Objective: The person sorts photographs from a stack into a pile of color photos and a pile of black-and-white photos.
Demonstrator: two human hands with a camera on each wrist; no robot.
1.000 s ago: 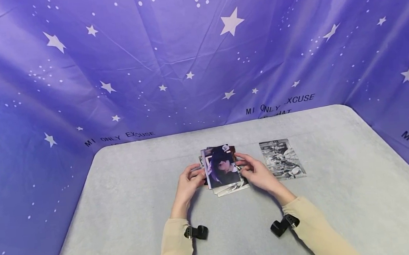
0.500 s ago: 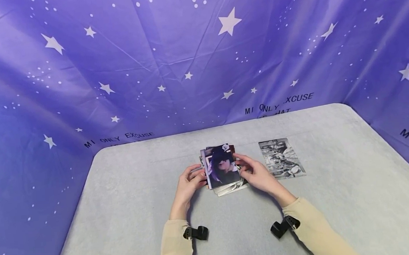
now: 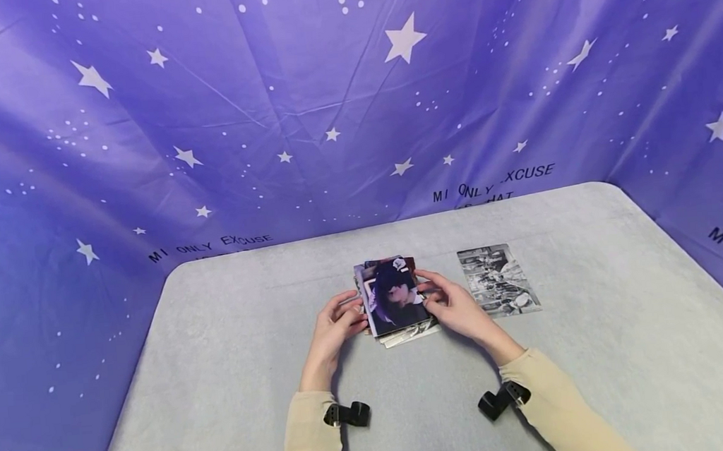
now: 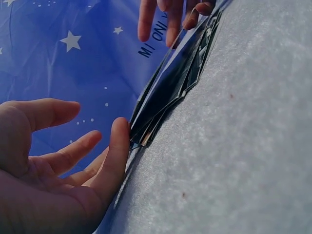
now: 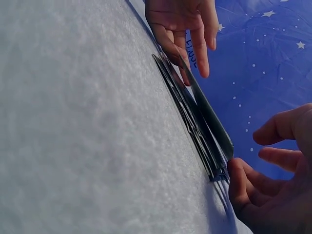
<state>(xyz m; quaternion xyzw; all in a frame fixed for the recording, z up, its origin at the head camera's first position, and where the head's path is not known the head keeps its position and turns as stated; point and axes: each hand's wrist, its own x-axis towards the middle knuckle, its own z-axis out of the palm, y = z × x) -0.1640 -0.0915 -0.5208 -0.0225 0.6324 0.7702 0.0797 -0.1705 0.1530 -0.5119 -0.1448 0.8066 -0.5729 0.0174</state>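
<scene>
A stack of photo prints lies on the table, its edges uneven. Uppermost is a dark purple-toned photo of a person. My left hand is at the stack's left side; in the left wrist view a finger touches its edge. On the opposite side, my right hand touches the right edge with its fingers, the thumb held apart. From the right wrist, the top photo looks slightly raised and tilted above the others. How many prints lie beneath cannot be told.
Right of the stack, a single black-and-white photo lies flat, close to my right hand. The grey table has rounded far corners. A purple star-patterned cloth hangs behind and along both sides.
The top photo has shifted slightly, its lower edge moving a little right and nearer me. Both hands stay at the stack's sides; the left has barely moved.
</scene>
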